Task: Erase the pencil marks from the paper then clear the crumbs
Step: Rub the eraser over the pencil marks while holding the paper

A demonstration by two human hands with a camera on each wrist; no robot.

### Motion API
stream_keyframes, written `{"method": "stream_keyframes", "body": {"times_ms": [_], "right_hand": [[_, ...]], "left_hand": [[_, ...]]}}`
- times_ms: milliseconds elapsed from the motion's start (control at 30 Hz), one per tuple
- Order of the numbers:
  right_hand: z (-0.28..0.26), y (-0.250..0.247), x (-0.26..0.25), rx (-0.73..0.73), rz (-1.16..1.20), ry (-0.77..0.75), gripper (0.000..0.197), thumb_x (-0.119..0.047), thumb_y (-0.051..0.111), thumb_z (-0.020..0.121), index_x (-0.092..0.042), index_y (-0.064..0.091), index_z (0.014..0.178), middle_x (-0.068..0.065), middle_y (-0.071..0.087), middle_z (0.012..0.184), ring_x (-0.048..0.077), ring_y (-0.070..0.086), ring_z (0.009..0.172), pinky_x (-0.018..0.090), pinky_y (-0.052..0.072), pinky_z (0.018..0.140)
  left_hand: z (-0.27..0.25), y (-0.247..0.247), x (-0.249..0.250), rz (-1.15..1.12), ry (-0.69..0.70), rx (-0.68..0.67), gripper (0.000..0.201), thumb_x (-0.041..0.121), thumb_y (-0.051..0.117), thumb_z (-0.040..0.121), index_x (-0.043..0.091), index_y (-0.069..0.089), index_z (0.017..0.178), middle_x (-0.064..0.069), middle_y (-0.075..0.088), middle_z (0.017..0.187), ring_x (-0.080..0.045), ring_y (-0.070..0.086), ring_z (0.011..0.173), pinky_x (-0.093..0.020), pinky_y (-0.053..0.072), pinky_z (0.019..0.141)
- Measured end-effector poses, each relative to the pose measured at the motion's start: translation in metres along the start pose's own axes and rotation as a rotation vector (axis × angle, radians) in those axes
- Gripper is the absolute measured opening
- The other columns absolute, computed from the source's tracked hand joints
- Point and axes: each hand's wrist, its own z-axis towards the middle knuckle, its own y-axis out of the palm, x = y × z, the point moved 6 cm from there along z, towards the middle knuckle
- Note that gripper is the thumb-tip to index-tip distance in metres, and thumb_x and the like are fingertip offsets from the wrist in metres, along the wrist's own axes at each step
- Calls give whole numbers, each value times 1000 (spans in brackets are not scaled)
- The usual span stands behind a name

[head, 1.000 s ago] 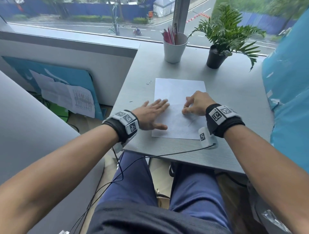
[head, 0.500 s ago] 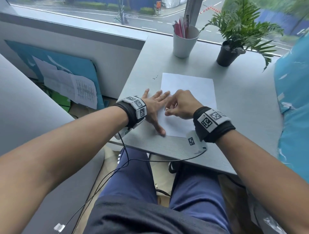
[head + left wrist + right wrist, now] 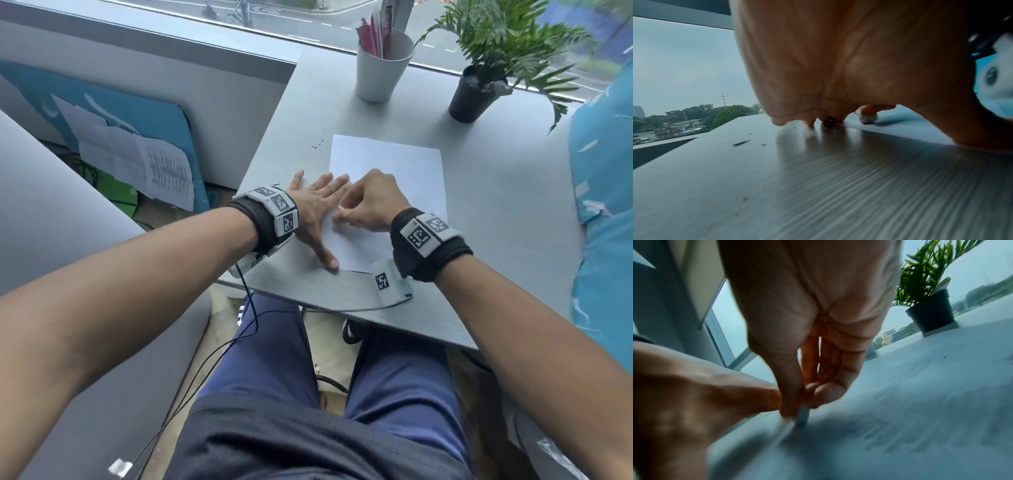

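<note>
A white sheet of paper (image 3: 390, 171) lies on the grey desk (image 3: 507, 219). My left hand (image 3: 317, 209) rests flat on the sheet's left edge, fingers spread, thumb at the near corner. My right hand (image 3: 368, 205) is curled just right of it and pinches a small pale eraser (image 3: 803, 416) whose tip presses on the paper (image 3: 900, 426); the left wrist view shows the eraser (image 3: 867, 118) held low on the sheet. Dark crumbs (image 3: 741, 143) lie on the desk left of the paper, also as specks (image 3: 317, 144) in the head view. Faint pencil marks (image 3: 879, 431) are blurred.
A white cup of pens (image 3: 382, 65) and a potted plant (image 3: 479, 89) stand at the back of the desk by the window. The desk's left edge drops to papers on the floor (image 3: 137, 161). A blue cover (image 3: 603, 205) borders the right side.
My right hand has moved left across the paper, from its middle to beside my left hand. The left hand stayed flat on the sheet's left edge. The head view tilted down and left.
</note>
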Motion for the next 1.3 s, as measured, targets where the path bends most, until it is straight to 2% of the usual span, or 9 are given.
{"method": "stream_keyframes", "body": {"times_ms": [100,267,433,633,800,900,1000,1200,1300], "right_hand": [[-16,17,-15,-237,-71,-67,12,-23,84,71,-12,79,74,1,72,62,-2,58,46,19,54,61],[4,-3,2,95,88,99,12,-21,81,68,-11,79,75,1,71,61,7,62,52,21,57,63],[-37,22,6,-217,36,84,13,-19,86,67,-10,78,71,5,71,59,5,61,46,17,48,55],[1,-7,0,83,100,144,12,-17,83,68,-8,79,75,6,72,63,9,65,54,27,61,70],[-44,16,6,-264,4,127,16,-22,88,66,-11,79,73,4,73,61,5,64,50,16,50,54],[-20,0,2,-121,66,153,19,-20,90,64,-9,79,75,1,72,59,6,65,49,16,52,51],[-1,-9,-3,26,110,149,16,-18,88,64,-9,78,71,4,72,62,8,66,52,25,61,65],[-41,11,10,-265,9,142,19,-21,89,66,-9,79,76,6,74,66,7,64,52,23,55,59],[-11,-3,-1,-122,-16,130,24,-27,89,63,-11,80,78,6,75,72,6,65,58,26,59,71]], "left_hand": [[-1,2,-1,10,-4,-5,161,92,68,44,22,-28,153,6,-34,160,-18,-30,147,-60,-20,115],[-1,-1,1,8,7,12,160,90,70,44,24,-27,153,6,-30,161,-19,-26,149,-62,-18,115],[0,2,1,43,-11,4,162,93,67,42,20,-25,154,6,-31,161,-18,-26,149,-62,-17,115],[-2,-1,3,27,-6,6,161,92,69,44,22,-28,153,5,-30,161,-19,-26,148,-61,-20,114],[-2,0,0,32,-18,4,162,93,68,44,20,-27,153,6,-32,160,-18,-27,148,-61,-19,115],[-3,-1,2,24,-11,-3,160,91,68,46,21,-27,153,6,-32,160,-17,-28,148,-60,-20,115],[-5,-2,5,22,-9,-6,159,89,70,48,21,-29,152,5,-33,160,-18,-28,147,-61,-20,114],[-4,2,3,23,-8,-8,160,90,69,46,21,-26,154,6,-33,160,-19,-28,148,-61,-19,115],[-4,-1,6,37,-16,-8,160,88,71,47,20,-27,153,5,-32,161,-19,-28,148,-60,-19,115]]}}
